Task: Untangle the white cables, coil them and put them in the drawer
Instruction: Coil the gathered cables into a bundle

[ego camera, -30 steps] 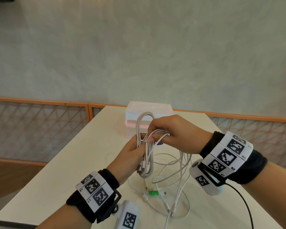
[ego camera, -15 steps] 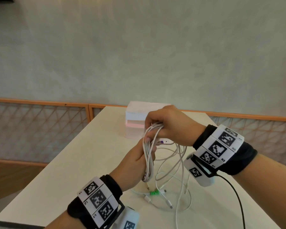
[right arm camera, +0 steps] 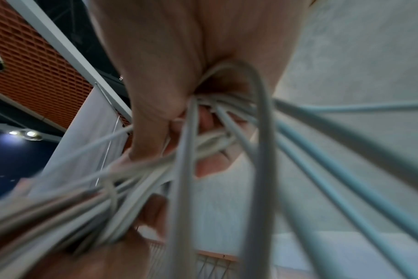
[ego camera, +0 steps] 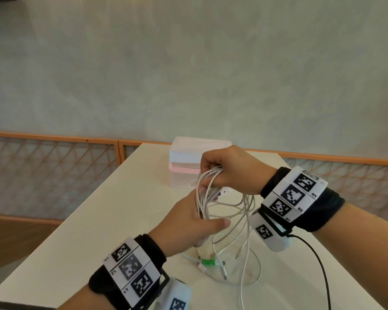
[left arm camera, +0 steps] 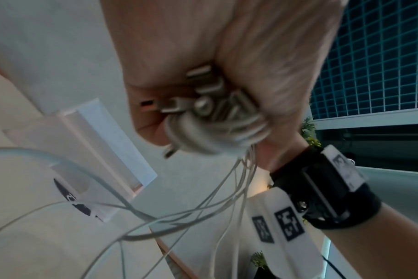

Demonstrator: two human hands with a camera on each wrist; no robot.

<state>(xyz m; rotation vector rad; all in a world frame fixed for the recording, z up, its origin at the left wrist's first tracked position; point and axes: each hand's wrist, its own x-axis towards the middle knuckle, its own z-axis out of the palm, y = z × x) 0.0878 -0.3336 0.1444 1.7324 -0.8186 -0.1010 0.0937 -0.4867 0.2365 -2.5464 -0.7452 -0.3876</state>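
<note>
Upright, white cables between right hand and left hand.

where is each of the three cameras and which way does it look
head: on the head, looking forward and down at the table; shows left hand, right hand.
left wrist: on the left wrist, looking up; shows the right hand gripping white cables.
right wrist: on the right wrist, looking along the fingers.
Shared: the white cables in all views.

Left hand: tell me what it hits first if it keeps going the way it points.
Probably the right hand, just beyond the left hand and gripping the same white cables; the drawer box lies farther back.
</note>
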